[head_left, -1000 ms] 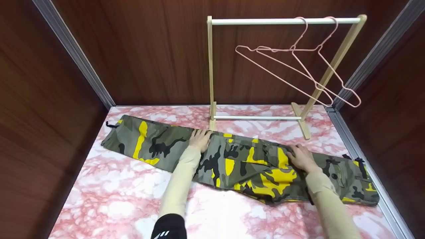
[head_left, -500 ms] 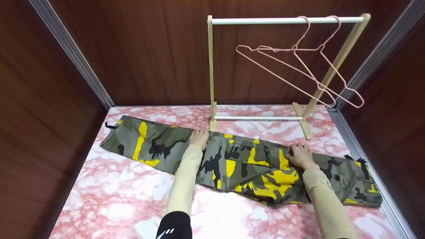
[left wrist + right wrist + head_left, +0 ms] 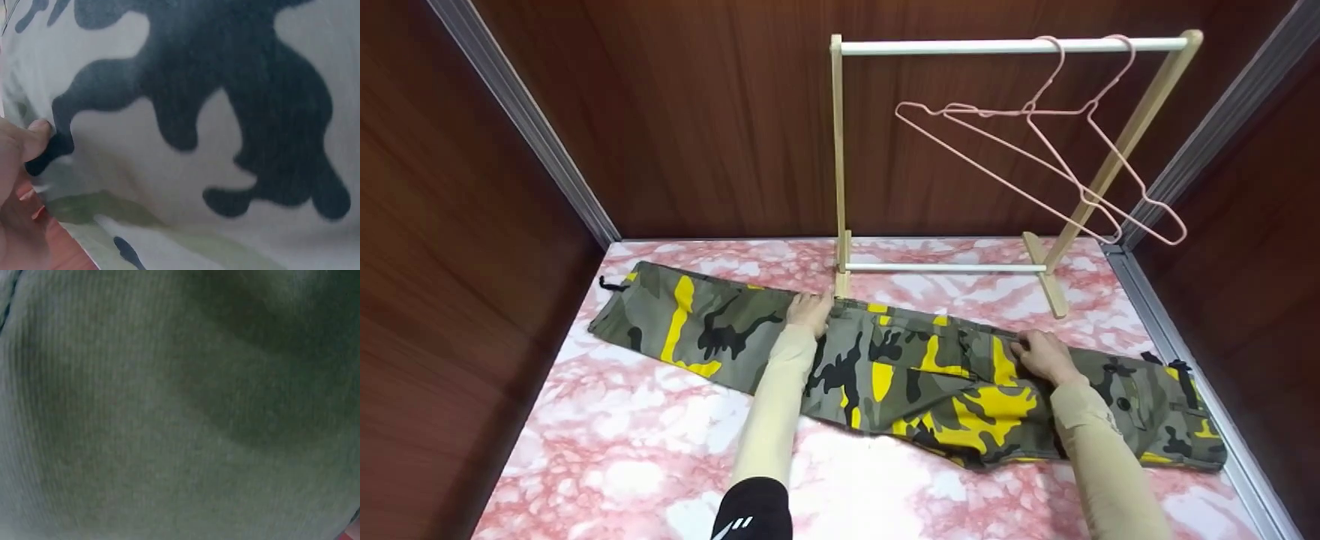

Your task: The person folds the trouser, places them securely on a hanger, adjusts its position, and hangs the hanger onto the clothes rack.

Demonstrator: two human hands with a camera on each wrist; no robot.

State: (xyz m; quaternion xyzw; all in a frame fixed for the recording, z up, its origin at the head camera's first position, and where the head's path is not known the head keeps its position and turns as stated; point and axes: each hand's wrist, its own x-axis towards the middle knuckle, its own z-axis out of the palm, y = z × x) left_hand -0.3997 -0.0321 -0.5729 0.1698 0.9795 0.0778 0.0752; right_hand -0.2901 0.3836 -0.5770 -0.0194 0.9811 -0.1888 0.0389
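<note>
Camouflage trousers (image 3: 847, 360) in grey, black and yellow lie folded lengthwise across the table, waist end at the right and a leg cuff at the left. At their far edge, near the middle, my left hand (image 3: 808, 313) pinches the cloth. The left wrist view shows the thumb (image 3: 38, 138) on top of the fabric beside its edge. Further right, my right hand (image 3: 1046, 356) grips the same far edge, its fingertips curled over and out of sight. Close-up cloth fills nearly all of the right wrist view, with only a bit of finger in the lower corner.
Behind the trousers stands a garment rack (image 3: 842, 172) of pale wood with white bars. Two pink hangers (image 3: 1027, 112) hang on its right half. Brown panels enclose the pink marbled table (image 3: 622, 457) at the back and sides.
The right hand's fingers, earlier spread over the far edge, have curled in around it. The left hand's fingers have also tucked in slightly. The trousers lie nearly as before.
</note>
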